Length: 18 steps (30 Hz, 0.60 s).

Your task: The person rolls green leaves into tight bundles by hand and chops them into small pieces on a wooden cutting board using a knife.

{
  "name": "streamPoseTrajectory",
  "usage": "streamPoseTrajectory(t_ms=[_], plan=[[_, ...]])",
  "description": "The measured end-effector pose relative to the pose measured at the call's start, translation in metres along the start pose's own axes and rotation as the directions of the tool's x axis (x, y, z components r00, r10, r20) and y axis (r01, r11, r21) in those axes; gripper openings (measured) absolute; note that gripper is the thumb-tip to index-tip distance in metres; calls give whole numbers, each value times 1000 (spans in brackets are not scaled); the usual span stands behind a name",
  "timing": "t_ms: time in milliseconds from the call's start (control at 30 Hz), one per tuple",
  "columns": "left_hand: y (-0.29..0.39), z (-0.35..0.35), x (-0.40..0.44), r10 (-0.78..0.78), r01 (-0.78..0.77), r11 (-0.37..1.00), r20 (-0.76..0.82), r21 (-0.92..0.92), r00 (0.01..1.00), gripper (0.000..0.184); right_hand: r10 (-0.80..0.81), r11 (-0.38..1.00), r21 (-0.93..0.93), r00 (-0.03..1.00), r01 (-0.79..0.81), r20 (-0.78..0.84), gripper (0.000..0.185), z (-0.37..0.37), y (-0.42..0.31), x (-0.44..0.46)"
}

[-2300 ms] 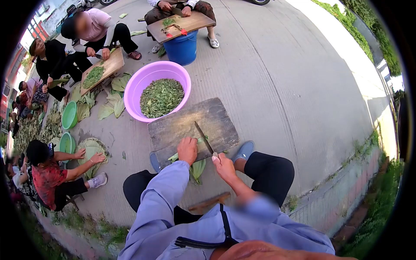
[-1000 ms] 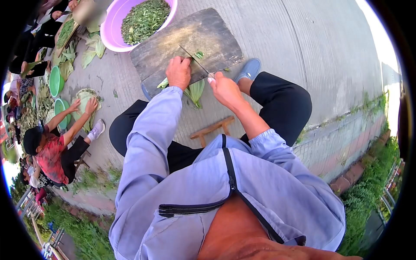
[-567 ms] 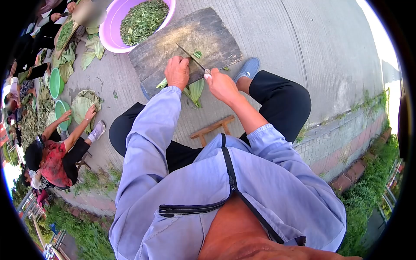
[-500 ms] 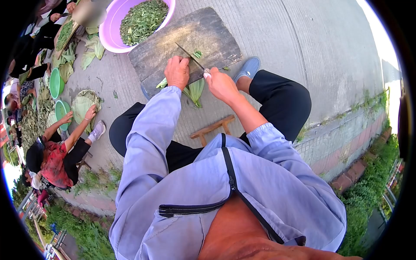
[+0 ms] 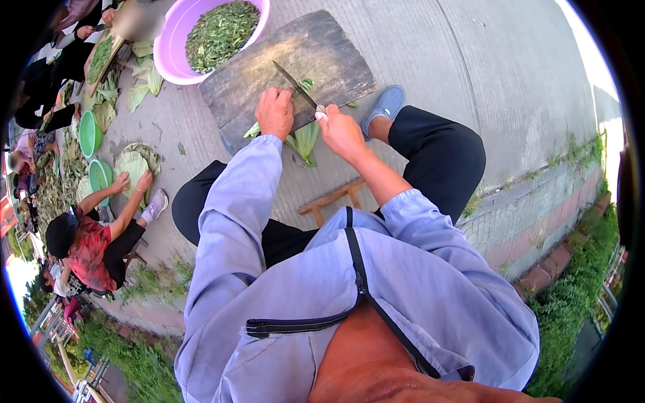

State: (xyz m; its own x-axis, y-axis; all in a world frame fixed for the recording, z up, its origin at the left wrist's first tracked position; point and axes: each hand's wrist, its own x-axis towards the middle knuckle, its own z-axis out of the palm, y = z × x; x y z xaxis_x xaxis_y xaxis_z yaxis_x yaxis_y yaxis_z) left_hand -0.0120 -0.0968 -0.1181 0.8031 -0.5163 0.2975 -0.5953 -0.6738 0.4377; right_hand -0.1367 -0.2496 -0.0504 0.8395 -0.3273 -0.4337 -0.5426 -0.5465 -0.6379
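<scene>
A worn wooden board lies in front of me. My left hand presses green leaves onto it with bent, closed fingers; the leaf ends stick out over the near edge. My right hand is wrapped round the handle of a knife. The blade slants up and left across the board, just beside my left fingertips. Small cut green pieces lie right of the blade.
Beyond the board's left corner stands a purple basin of chopped leaves. A small wooden stool is between my legs. At the left, a person in red handles large leaves beside green basins. Others sit at the upper left.
Since the first frame the view has tilted down towards my body. My hands stay close together on the board; the knife blade has turned slightly. The person in red has moved their hands over the leaves.
</scene>
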Motion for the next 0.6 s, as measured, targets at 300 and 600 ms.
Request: streamPoseTrajectory(t_ms=[300, 600], plan=[[-3, 2, 0, -17, 17, 999, -7, -29, 1000, 22, 4, 999, 46, 999, -2, -35, 44, -2, 11, -5], [-4, 4, 0, -10, 10, 1000, 4, -1, 1000, 24, -89, 996, 17, 996, 90, -24, 44, -11, 13, -12]])
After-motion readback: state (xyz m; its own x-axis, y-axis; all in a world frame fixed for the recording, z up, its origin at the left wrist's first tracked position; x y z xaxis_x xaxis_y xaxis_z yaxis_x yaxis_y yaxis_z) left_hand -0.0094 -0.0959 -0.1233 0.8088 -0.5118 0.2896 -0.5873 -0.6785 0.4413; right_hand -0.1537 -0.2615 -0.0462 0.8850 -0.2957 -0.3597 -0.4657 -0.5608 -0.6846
